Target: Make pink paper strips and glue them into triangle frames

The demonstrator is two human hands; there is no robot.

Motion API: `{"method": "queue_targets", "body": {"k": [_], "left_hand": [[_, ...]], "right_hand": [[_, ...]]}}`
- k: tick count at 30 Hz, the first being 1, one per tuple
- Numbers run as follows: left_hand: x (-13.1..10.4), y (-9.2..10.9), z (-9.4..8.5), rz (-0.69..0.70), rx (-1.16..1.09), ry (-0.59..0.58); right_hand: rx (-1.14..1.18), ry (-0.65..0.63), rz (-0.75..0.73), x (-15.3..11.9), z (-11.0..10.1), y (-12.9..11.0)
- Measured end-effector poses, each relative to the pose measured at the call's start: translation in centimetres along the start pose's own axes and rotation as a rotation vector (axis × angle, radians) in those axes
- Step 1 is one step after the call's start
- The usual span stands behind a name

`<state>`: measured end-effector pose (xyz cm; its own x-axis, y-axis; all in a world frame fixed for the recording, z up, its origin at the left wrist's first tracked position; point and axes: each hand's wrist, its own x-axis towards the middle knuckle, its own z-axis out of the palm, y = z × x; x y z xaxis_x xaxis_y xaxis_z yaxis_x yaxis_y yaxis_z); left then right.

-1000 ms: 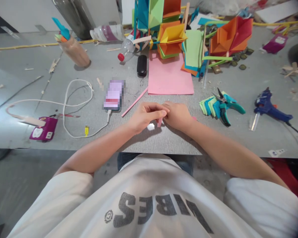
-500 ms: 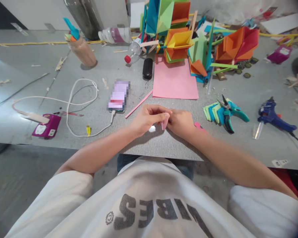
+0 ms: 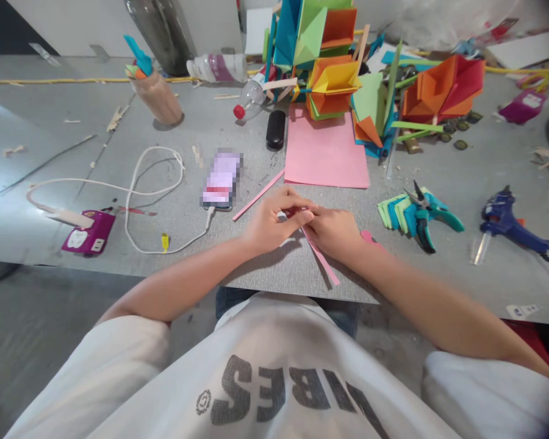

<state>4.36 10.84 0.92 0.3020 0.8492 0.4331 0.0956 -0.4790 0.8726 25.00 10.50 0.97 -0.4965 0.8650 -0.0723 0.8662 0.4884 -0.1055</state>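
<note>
A narrow pink paper strip (image 3: pixel 321 259) comes out from between my hands and slants toward the table's front edge. Thumb and fingers of my left hand (image 3: pixel 279 219) are closed around its upper end, which they mostly hide. My right hand (image 3: pixel 332 228) is curled against the left fingertips, pressed on the same strip. Another pink strip (image 3: pixel 258 195) lies flat to the left, touching the corner of the pink paper sheets (image 3: pixel 327 158). Small pink round pieces (image 3: pixel 369 238) show beside my right wrist.
Pliers (image 3: pixel 423 213) rest on folded green and blue paper (image 3: pixel 396 213) to the right, near a blue glue gun (image 3: pixel 515 219). At left are a phone (image 3: pixel 222 180), its white cable (image 3: pixel 128 213) and a purple power adapter (image 3: pixel 89 231). Colourful folded-paper shapes (image 3: pixel 333 85) stand behind.
A short folded-looking pink end between my hands has given way to a long strip stretching toward me. My left hand has shifted slightly; the view has moved a little.
</note>
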Motion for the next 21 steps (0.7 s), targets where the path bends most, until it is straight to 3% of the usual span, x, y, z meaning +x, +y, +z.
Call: {"method": "queue_targets", "body": {"k": [4, 10, 17, 21], "left_hand": [[0.4, -1.7, -0.5, 0.056, 0.326, 0.010], [0.8, -1.8, -0.5, -0.208, 0.762, -0.196], [1.2, -1.3, -0.2, -0.278, 0.868, -0.251], [1.3, -1.4, -0.3, -0.289, 0.843, -0.287]], "right_hand": [[-0.026, -0.026, -0.015, 0.0, -0.3, -0.1], [0.041, -0.034, -0.065, 0.1, -0.7, 0.3], [0.138, -0.002, -0.180, 0.4, -0.6, 2.1], [0.080, 0.217, -0.353, -0.7, -1.5, 1.0]]}}
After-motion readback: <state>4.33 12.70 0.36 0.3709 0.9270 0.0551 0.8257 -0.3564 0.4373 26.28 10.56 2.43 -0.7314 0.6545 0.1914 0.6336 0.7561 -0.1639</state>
